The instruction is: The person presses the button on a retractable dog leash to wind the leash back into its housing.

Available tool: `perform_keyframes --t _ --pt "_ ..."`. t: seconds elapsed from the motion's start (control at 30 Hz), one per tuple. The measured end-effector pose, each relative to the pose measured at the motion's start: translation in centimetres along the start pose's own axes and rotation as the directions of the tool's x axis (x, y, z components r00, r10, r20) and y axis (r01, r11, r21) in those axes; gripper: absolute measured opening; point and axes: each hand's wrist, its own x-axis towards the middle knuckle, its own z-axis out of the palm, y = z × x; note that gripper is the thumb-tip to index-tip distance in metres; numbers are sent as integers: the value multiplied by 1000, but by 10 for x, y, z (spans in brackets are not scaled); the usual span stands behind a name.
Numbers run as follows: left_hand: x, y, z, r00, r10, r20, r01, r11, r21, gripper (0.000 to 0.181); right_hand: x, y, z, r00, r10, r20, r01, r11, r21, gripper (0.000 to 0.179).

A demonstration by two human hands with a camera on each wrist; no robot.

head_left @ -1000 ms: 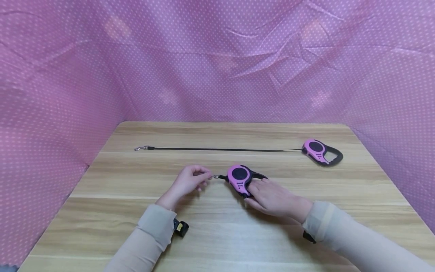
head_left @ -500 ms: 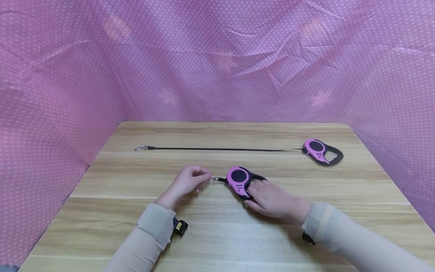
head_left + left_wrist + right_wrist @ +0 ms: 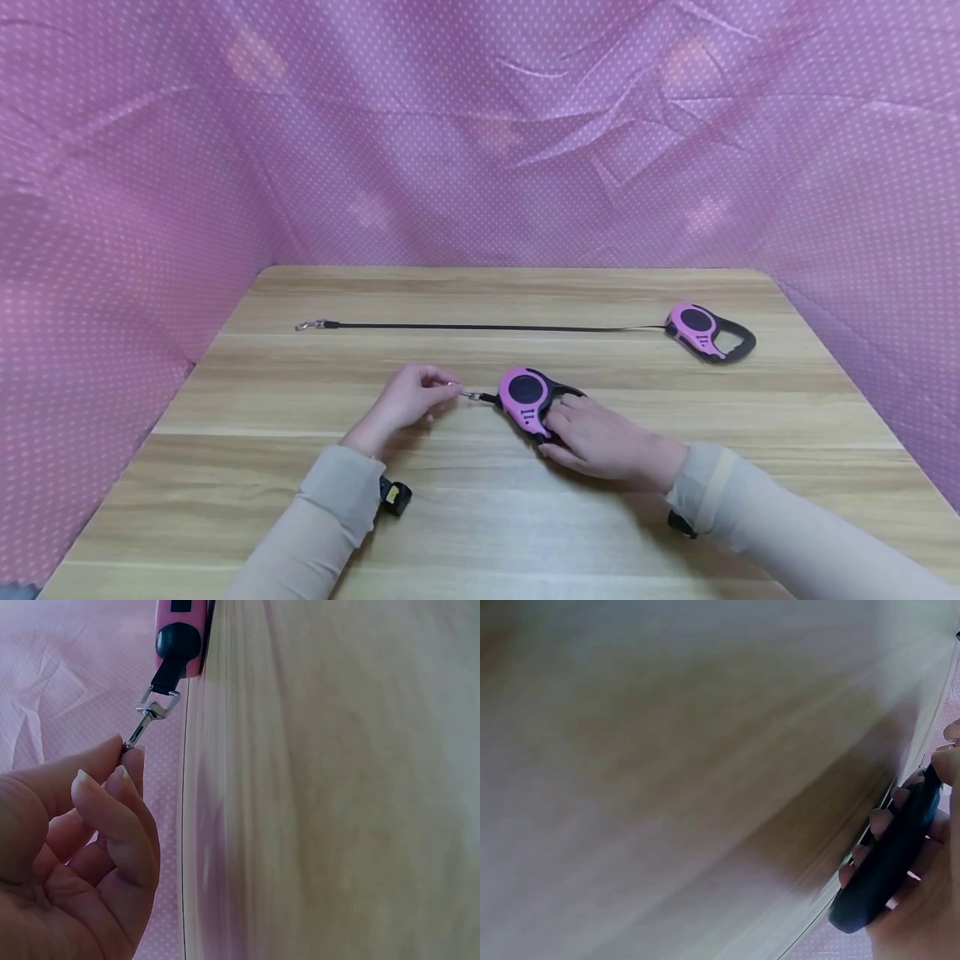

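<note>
Near the middle of the table, my right hand (image 3: pixel 600 437) grips the black handle (image 3: pixel 889 862) of a pink and black retractable dog leash (image 3: pixel 521 400), fingers curled through its loop. My left hand (image 3: pixel 412 398) pinches the end of the leash's metal snap hook (image 3: pixel 146 720) between thumb and forefinger. Only a short black strap (image 3: pixel 169 673) shows between hook and casing. Behind, a second pink and black retractable leash (image 3: pixel 693 325) lies at the right, touched by neither hand. Its black cord (image 3: pixel 480 327) runs straight left to another metal snap hook (image 3: pixel 309 325).
The wooden table (image 3: pixel 247 467) has rounded back corners. Pink dotted cloth (image 3: pixel 480 167) hangs behind it and along both sides. A small black device (image 3: pixel 395 497) is strapped at the left wrist.
Both hands and the held leash have shifted slightly toward the front, the left hand also a little leftward. The rear leash looks unmoved.
</note>
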Motion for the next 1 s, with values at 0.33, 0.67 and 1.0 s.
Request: perform_keyframes --t 0.33,0.67,1.0 --pt "2 0 -2 1000 -27 9 26 999 47 19 0 2 1 999 -24 -27 24 999 -34 25" --pt "1 -1 -4 998 -45 39 43 998 54 17 -1 1 0 999 -16 -48 12 996 -83 28" --pt "2 -2 -3 996 -76 55 73 996 61 14 -1 1 1 998 -27 -54 21 995 -102 29"
